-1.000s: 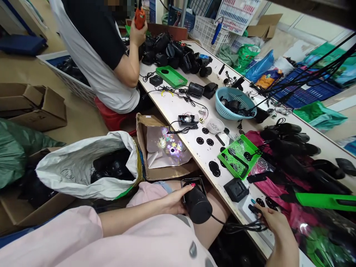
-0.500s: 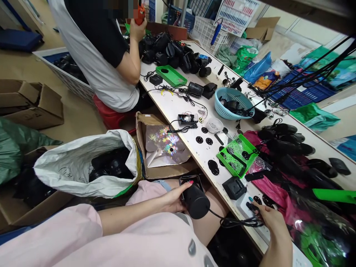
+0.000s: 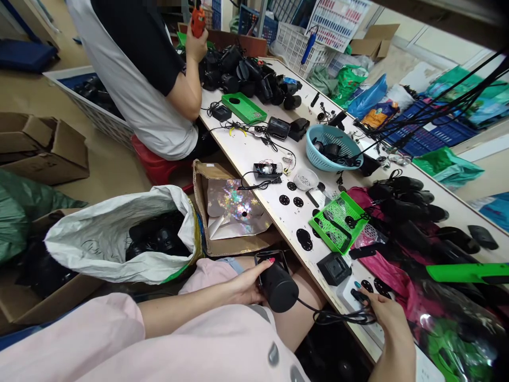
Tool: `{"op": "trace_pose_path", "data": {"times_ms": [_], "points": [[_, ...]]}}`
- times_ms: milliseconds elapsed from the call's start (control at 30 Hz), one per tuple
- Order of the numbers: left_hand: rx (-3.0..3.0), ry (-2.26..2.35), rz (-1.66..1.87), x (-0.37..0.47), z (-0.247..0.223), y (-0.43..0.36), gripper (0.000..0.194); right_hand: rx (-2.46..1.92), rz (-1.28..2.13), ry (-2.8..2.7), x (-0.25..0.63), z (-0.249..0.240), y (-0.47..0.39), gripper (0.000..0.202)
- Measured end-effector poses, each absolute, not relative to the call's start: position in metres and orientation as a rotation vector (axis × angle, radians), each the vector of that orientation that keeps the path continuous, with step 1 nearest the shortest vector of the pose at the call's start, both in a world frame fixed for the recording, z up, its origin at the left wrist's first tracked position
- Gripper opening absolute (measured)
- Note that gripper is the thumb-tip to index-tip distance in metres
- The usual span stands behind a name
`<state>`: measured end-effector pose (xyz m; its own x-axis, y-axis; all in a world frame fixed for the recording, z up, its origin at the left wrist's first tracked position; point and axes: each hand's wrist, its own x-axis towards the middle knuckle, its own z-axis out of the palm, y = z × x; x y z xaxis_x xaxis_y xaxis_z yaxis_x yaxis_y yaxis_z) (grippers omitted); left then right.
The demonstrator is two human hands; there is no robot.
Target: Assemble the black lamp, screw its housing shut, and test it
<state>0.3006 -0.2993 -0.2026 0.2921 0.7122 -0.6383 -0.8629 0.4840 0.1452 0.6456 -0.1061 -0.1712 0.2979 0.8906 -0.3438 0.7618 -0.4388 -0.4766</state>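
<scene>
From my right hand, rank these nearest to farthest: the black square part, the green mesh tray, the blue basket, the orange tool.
Measured from the right hand:
1. Black square part, just left at the table edge.
2. Green mesh tray, farther up the table.
3. Blue basket, mid-table.
4. Orange tool, in the co-worker's hand, far end.

head camera, looking down, workbench close
</scene>
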Motion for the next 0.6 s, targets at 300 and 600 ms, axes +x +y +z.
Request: {"op": "trace_pose_path", "data": {"times_ms": [300,600], "points": [[-0.258,0.703,1.066,0.297,-0.197,-0.296,0.035,-2.357,0.838,-1.500,0.644,-0.170,-0.107,0.036],[-0.280,0.712,1.064,0.297,-0.210,-0.294,0.050,-2.275,0.742,-1.591,0.655,-0.182,-0.103,0.033]]}}
